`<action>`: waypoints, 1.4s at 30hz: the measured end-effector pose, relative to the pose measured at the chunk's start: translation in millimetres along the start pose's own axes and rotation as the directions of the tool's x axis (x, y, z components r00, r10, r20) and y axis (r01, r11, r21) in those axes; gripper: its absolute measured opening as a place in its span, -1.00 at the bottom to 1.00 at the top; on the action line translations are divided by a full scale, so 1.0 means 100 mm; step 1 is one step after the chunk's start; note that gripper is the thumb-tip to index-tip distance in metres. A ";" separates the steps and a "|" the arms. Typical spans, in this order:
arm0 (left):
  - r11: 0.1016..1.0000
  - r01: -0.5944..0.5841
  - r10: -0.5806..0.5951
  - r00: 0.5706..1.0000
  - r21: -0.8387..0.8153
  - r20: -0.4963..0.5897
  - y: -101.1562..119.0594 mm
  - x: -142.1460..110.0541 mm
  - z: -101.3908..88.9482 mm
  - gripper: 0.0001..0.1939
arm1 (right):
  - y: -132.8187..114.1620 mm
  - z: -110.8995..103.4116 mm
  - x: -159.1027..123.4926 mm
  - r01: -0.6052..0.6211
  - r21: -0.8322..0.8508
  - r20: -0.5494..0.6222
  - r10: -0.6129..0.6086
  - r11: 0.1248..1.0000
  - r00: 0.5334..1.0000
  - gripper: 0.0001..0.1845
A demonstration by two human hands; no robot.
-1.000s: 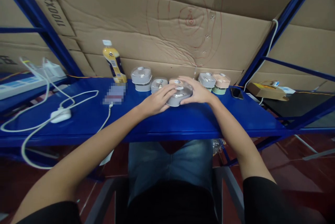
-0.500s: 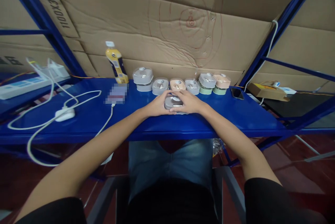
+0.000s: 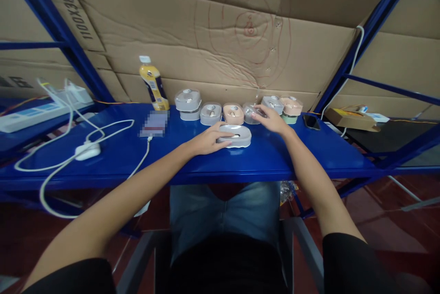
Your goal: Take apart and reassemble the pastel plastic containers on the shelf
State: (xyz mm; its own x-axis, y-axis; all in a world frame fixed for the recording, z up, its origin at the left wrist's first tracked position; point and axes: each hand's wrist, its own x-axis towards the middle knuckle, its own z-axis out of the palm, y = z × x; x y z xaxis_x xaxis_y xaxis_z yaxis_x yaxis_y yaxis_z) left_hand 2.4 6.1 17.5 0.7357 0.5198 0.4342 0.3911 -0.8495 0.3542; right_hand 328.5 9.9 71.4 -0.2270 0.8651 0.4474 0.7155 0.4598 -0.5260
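A low grey plastic box [image 3: 243, 140] with rounded corners sits near the table's front edge, its top uncovered and a dark slot showing inside. My left hand [image 3: 209, 140] holds its left side, the fingers lying over the near rim. Farther back, my right hand [image 3: 273, 120] has its fingers closed on a clear plastic lid [image 3: 250, 111]. That lid overlaps the back row of boxes; whether it touches the one behind it I cannot tell. Beside it stand a peach box [image 3: 233, 113] and a grey box [image 3: 211, 113], both with clear covers and round labels.
Stacked boxes [image 3: 187, 103] stand left in the row, with a peach and green stack [image 3: 291, 107] at right. A yellow drink bottle [image 3: 153, 84], a blurred-out flat object [image 3: 154, 123], white cables [image 3: 87, 149] and a phone [image 3: 311, 122] lie or stand around. Cardboard [image 3: 165, 32] walls the back.
The clear lid has come off the grey box. My right hand has moved back and to the right with it, while my left hand stays at the box.
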 end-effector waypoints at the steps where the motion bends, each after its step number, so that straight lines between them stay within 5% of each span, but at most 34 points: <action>1: 1.000 0.002 -0.002 1.000 0.002 -0.010 -0.01 0.00 0.00 -0.46 | 0.02 0.01 0.00 -0.007 -0.004 0.000 0.007 1.000 1.000 -0.28; 9: 0.989 0.144 -0.138 0.977 0.027 -0.162 -0.23 0.03 -0.11 -0.39 | 0.05 -0.02 0.01 -0.026 -0.006 0.005 0.026 1.000 1.000 -0.32; 14: 0.966 0.256 -0.244 0.948 0.030 -0.206 -0.41 -0.01 -0.19 -0.36 | 0.14 -0.09 0.01 -0.084 -0.088 0.143 0.096 0.993 0.985 -0.23; 20: 0.973 0.232 -0.225 0.956 0.011 -0.190 -0.41 -0.01 -0.19 -0.40 | 0.22 -0.08 0.02 -0.094 -0.151 0.229 0.128 0.984 0.965 -0.22; 24: 0.991 0.130 -0.134 0.970 -0.031 -0.202 -0.24 0.02 -0.14 -0.43 | 0.08 -0.04 0.00 -0.057 -0.059 0.109 0.063 0.997 0.992 -0.14; 27: 0.994 0.089 -0.099 0.977 -0.063 -0.190 -0.10 0.06 -0.03 -0.23 | -0.09 0.04 -0.01 0.104 0.007 0.034 -0.104 0.995 0.994 -0.14; 31: 0.986 0.090 -0.116 0.975 -0.141 -0.192 -0.04 0.09 0.14 0.13 | -0.32 0.23 -0.04 0.250 0.001 0.150 -0.247 0.968 0.957 -0.12; 35: 0.978 0.080 -0.117 0.975 -0.190 -0.191 -0.08 0.09 0.22 0.35 | -0.46 0.45 -0.06 0.287 -0.055 0.217 -0.269 0.956 0.938 -0.08; 42: 0.988 0.049 -0.076 0.980 -0.147 -0.183 -0.08 0.10 0.26 0.39 | -0.51 0.53 -0.08 0.285 -0.088 0.239 -0.257 0.955 0.936 -0.14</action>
State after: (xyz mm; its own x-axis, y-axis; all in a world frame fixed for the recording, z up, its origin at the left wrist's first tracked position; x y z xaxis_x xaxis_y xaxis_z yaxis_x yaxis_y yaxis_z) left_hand 20.9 15.7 -2.8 0.5900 0.5906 0.5506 0.3409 -0.8004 0.4931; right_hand 258.7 -9.6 56.1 -0.5548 0.7396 0.3811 0.6763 0.6677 -0.3112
